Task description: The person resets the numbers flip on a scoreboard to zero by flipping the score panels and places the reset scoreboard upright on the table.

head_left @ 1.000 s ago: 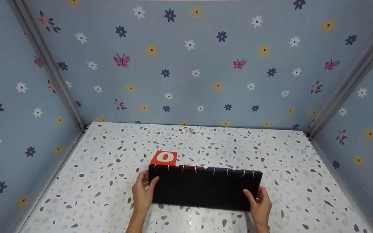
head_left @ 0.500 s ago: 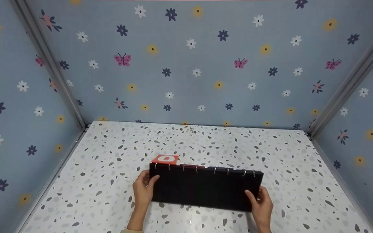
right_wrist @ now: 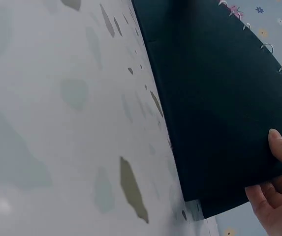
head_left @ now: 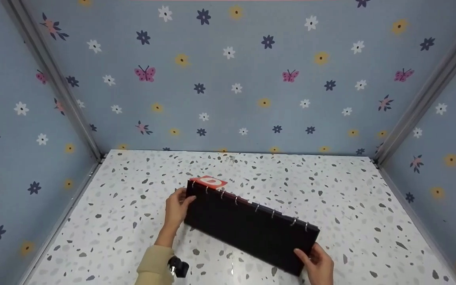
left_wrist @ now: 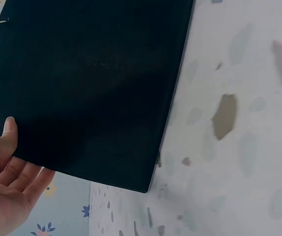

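A long black ring-bound flip book (head_left: 247,227) leans up off the table, its silver rings along the top edge. Its left end sits higher in the head view than its right. My left hand (head_left: 175,209) grips the left end, thumb on the near face and fingers behind. At the lower right end, my right hand (head_left: 316,262) pinches it the same way. Behind the top left edge shows an orange-red card (head_left: 211,181) with a white O; dark red and dark blue edges show farther along. Both wrist views show the plain black cover (left_wrist: 91,88) close up.
The white speckled table (head_left: 133,198) is enclosed by blue flower-print panels (head_left: 228,79) at the back and both sides. Grey metal posts (head_left: 56,79) stand at the back corners. A small black device (head_left: 178,266) sits at my left sleeve cuff.
The flip book has turned: its left end went away from me and its right end came nearer, both hands moving with it. My left sleeve has come further into view.
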Demonstrator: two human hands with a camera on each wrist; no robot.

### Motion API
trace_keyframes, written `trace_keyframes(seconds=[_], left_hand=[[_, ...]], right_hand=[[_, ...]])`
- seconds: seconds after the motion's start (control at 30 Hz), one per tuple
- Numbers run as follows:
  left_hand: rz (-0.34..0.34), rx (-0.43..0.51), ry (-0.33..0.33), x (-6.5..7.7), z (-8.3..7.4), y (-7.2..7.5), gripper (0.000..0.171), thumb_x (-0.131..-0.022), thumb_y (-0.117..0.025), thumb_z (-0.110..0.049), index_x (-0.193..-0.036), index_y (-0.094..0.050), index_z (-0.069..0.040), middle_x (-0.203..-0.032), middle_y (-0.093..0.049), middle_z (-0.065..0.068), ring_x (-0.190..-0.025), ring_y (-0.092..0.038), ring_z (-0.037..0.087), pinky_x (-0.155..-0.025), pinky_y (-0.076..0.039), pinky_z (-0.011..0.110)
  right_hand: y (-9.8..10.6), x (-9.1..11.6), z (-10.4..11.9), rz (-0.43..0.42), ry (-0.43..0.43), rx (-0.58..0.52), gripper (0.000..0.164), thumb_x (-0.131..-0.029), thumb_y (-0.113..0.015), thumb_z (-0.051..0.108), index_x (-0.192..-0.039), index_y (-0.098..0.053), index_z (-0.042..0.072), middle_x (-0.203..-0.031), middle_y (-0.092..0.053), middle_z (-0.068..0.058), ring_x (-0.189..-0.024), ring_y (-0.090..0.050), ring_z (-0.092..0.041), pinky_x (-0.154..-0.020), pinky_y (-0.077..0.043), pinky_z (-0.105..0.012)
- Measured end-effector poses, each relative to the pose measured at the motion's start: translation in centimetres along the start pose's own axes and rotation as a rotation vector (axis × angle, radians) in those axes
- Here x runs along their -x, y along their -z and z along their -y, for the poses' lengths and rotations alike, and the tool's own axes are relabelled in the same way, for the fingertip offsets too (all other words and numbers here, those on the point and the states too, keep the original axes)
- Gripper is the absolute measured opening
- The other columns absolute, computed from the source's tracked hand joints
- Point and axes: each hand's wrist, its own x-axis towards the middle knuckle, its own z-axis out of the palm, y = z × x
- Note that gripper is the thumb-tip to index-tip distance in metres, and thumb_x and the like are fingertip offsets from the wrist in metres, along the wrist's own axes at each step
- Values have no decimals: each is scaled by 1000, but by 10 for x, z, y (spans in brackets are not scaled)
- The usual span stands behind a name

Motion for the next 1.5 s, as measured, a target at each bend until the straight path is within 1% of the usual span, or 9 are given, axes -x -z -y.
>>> trace_keyframes(seconds=[0.27, 0.47, 0.73, 0.9, 1.03, 1.13, 1.3, 1.4, 1.5], left_hand=[[26, -42, 23, -29, 0, -3, 26, -80, -67, -3, -100, -59, 10, -93, -62, 22, -85, -59, 32, -75, -49, 40], [-39, -186, -30, -18, -4, -15, 38, -82, -65, -8, -113, -53, 11, -104, -57, 25, -93, -57, 36, -83, -45, 43], [39, -209, -156, 63, -32, -60, 64, -80, -67, -9, -132, -34, 8, -131, -33, 27, -112, -44, 40, -91, -40, 45], [170, -185, -156, 121, -48, -87, 71, -81, -66, -16, -136, -28, 5, -139, -23, 27, -115, -41, 41, -90, -40, 45], [189, -194, -197, 159, -54, -109, 79, -79, -68, -27, -135, -25, 8, -137, -21, 29, -117, -37, 44, -89, -39, 50], [101, -239, -323, 178, -55, -130, 93, -74, -69, -44, -133, -23, 10, -136, -20, 30, -118, -35, 43, -85, -42, 50], [-246, -402, -558, 190, -54, -172, 106, -75, -34, -76, -129, -29, 16, -135, -27, 33, -126, -30, 36, -79, -47, 40], [-376, -488, -567, 193, -59, -191, 111, -75, -11, -78, -129, -30, 16, -133, -29, 36, -127, -27, 38, -73, -48, 41], [-358, -546, -499, 196, -64, -197, 111, -75, -10, -79, -132, -26, 15, -133, -27, 36, -121, -32, 44, -71, -49, 42]], right_hand=[[-10, 25, 10, 80, 5, 26, 30, -70, -77, 10, -92, -63, -5, -78, -66, -13, -61, -60, -10, -55, -49, -21], [-14, 36, 12, 170, 125, 58, 26, -70, -77, 12, -87, -63, -3, -76, -66, -13, -60, -61, -9, -52, -50, -21], [26, 18, 6, 513, 111, 96, 28, -75, -73, 21, -85, -64, -4, -75, -66, -7, -64, -61, -7, -58, -51, -23], [43, 0, 3, 473, 79, 160, 28, -67, -79, 20, -77, -60, 3, -71, -61, -2, -62, -57, -6, -57, -50, -22], [37, -10, -2, 383, 49, 193, 35, -63, -82, 18, -84, -57, 5, -76, -60, -2, -67, -57, -11, -60, -49, -23], [30, -18, -9, 370, 72, 207, 36, -65, -80, 14, -95, -60, 7, -84, -63, -3, -75, -59, -14, -66, -49, -26], [26, -29, -19, 414, 198, 249, 25, -73, -73, 5, -96, -67, 10, -86, -67, 1, -77, -60, -10, -71, -49, -29], [25, -32, -22, 423, 265, 276, 17, -73, -73, 4, -89, -70, 11, -81, -68, 2, -74, -61, -6, -70, -49, -28], [25, -32, -23, 414, 294, 287, 14, -71, -73, 2, -82, -71, 11, -77, -68, 1, -70, -61, -5, -68, -50, -27]])
